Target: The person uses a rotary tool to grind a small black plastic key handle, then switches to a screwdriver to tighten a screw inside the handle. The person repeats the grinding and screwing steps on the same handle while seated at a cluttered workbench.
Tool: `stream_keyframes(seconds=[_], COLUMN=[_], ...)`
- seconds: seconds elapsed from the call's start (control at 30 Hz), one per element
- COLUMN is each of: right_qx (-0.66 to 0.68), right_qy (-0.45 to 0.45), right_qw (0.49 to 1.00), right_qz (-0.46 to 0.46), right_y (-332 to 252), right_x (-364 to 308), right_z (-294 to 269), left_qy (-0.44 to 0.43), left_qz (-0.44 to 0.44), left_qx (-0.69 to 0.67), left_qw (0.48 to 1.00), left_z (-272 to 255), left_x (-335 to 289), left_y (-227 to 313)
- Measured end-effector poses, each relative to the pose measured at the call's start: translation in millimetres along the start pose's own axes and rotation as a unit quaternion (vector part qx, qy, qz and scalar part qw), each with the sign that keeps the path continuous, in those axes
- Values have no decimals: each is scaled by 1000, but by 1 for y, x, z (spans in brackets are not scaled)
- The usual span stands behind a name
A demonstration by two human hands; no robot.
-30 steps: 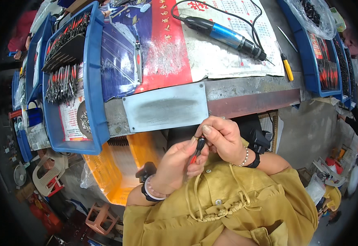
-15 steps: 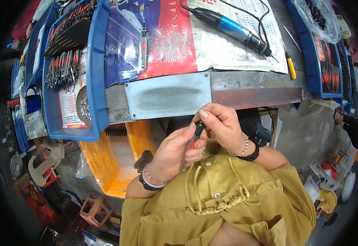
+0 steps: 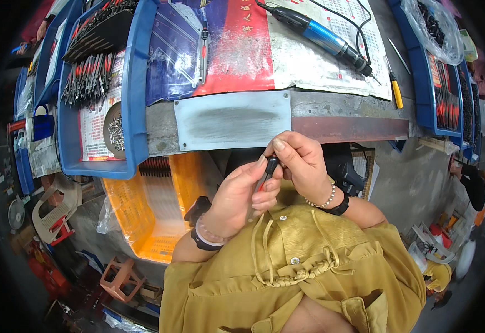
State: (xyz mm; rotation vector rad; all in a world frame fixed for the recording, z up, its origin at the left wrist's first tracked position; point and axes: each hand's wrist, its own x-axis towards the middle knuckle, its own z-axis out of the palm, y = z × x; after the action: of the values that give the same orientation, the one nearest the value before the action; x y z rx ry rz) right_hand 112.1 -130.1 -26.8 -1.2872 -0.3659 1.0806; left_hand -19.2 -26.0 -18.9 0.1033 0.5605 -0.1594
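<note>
In front of my chest, my left hand (image 3: 235, 194) is closed around a slim tool (image 3: 272, 163) with a black head and a red part, much like a drawing compass. The black head points up between thumb and fingers; its lower part is mostly covered by them. My right hand (image 3: 304, 161) is pinched at the top of that head. Its fingertips hide whether they grip the head itself or some tiny part. Beyond both hands, a pale metal plate (image 3: 234, 121) with a dark smudge is fixed at the bench edge.
A similar slim tool (image 3: 204, 50) and a blue electric screwdriver (image 3: 323, 39) lie on the bench, beside a yellow-handled screwdriver (image 3: 396, 91). Blue bins (image 3: 137, 111) of red-and-black parts flank it, the left one holding a bowl of small metal pieces (image 3: 116, 132). Below stands a yellow crate (image 3: 153, 244).
The whole view has shifted slightly, so the bench sits higher in the picture. My hands stay together at the tool's black head, with only small finger movement.
</note>
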Motion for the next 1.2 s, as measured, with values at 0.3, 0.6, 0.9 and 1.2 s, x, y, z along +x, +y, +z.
stream_keyframes(seconds=[0.3, 0.6, 0.9, 1.2], right_qx=[26, 2, 87, 69], right_qy=[-4, -32, 26, -195], right_qw=[999, 998, 996, 964], right_qz=[25, 56, 12, 167], right_y=[1, -2, -23, -3], right_x=[-1, 0, 11, 15], right_z=[1, 4, 16, 57], left_qy=[-21, -18, -34, 95], left_qz=[-6, 7, 163, 505], left_qx=[-17, 17, 85, 243], left_qw=[1000, 1000, 982, 823], left_z=[-8, -15, -19, -36], left_x=[0, -6, -29, -63], left_y=[1, 3, 4, -1])
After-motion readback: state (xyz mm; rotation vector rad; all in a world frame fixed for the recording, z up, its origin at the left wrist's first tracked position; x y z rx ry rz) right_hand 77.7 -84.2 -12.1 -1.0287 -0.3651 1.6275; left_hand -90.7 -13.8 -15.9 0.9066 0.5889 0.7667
